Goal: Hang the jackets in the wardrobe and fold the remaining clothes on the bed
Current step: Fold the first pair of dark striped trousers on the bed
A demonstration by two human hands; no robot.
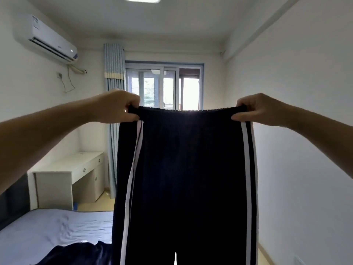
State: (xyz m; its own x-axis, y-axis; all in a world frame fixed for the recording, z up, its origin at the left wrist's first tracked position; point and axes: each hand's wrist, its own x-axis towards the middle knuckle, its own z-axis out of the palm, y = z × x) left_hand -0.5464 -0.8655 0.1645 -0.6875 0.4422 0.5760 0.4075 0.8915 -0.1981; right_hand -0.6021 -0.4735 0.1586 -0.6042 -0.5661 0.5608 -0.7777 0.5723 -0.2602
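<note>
Trousers [189, 178], dark navy, white side-stripes

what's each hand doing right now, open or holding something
Left hand: closed, gripping the waistband of the dark track pants at its left end.
Right hand: closed, gripping the same waistband at its right end.
</note>
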